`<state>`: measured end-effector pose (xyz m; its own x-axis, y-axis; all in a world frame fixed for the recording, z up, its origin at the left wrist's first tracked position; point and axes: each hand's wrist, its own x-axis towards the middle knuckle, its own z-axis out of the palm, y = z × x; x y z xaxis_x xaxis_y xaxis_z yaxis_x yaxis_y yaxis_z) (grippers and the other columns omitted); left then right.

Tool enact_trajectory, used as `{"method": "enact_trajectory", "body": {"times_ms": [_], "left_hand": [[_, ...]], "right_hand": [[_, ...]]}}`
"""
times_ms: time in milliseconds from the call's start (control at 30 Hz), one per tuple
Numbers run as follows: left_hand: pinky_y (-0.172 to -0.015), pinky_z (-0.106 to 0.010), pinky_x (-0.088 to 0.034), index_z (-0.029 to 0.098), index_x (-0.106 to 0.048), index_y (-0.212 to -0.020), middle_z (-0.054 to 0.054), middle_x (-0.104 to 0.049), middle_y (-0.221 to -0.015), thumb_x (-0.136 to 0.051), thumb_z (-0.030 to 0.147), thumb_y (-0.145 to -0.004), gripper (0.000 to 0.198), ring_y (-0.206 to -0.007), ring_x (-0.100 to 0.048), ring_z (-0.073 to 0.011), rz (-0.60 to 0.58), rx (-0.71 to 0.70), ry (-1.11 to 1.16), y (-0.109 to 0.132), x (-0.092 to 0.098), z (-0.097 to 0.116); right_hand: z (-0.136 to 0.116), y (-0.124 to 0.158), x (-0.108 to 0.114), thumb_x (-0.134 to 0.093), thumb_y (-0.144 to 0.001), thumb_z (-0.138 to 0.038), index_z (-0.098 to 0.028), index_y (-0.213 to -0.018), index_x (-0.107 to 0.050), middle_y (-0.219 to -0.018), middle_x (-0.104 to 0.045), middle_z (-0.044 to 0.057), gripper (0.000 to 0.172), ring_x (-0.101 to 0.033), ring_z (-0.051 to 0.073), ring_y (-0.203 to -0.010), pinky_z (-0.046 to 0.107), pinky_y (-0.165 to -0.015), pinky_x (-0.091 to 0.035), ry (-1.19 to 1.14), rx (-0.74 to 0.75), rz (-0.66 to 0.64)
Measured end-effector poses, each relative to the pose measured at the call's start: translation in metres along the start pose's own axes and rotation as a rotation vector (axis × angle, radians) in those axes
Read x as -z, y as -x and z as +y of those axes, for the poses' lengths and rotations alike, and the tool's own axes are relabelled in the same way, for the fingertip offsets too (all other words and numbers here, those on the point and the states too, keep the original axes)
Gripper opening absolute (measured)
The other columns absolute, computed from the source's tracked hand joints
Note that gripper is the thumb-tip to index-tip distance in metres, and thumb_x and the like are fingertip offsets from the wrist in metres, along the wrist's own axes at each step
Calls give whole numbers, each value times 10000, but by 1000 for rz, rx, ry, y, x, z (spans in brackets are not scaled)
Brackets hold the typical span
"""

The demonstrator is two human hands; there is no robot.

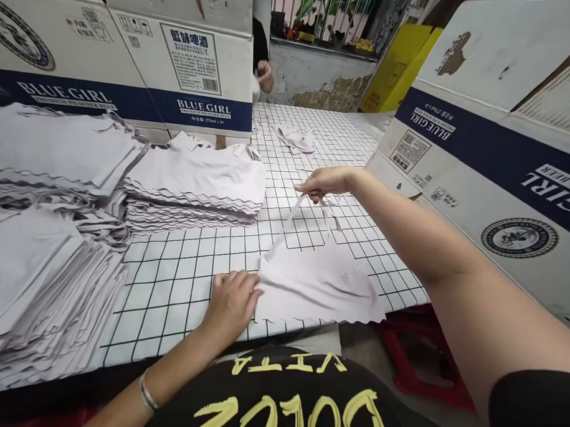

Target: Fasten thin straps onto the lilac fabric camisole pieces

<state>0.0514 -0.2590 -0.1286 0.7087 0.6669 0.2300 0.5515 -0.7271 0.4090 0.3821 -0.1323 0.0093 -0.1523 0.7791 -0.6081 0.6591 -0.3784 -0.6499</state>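
A pale pinkish camisole top (317, 283) with thin straps lies on the grid-patterned table cover (170, 278), its wavy hem along the table's near edge. My right hand (326, 180) is closed on its straps and holds them up above the cloth, drawn away from me. At the garment's left edge, my left hand (233, 299) rests low on the table, its fingers curled and its thumb against the cloth, pinching that edge. Creases run across the fabric from there. Stacks of similar pale garments (197, 179) stand to the left, and a larger pile (30, 273) lies nearer me.
White-and-blue cardboard boxes (187, 60) wall off the back left, and another carton (484, 146) leans at the right. A crumpled pale cloth piece (296, 139) lies farther back. Another person's hand (265, 76) shows beyond the boxes. A red stool (424, 361) stands below the table.
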Motion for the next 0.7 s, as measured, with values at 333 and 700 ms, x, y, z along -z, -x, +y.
{"method": "enact_trajectory", "body": {"times_ms": [333, 700], "left_hand": [[-860, -454, -296, 201, -672, -1015, -82, -628, -985, -543, 340, -902, 221, -990, -486, -272, -250, -72, -3, -69, 7, -2], [-883, -403, -476, 92, -619, -944, -182, -670, -1024, -331, 561, -940, 551, -927, -649, -238, -638, 821, 1695, -109, 22, 15]], "right_hand": [[51, 42, -89, -552, -822, -12, -119, -1106, -572, -976, -682, 74, 304, -659, 144, -856, 366, -852, -562, -1035, 183, -141], [58, 77, -173, -729, -768, -182, -121, -964, -631, -870, -708, 75, 227, -679, 133, -703, 242, -644, -559, -1056, 219, -188]]}}
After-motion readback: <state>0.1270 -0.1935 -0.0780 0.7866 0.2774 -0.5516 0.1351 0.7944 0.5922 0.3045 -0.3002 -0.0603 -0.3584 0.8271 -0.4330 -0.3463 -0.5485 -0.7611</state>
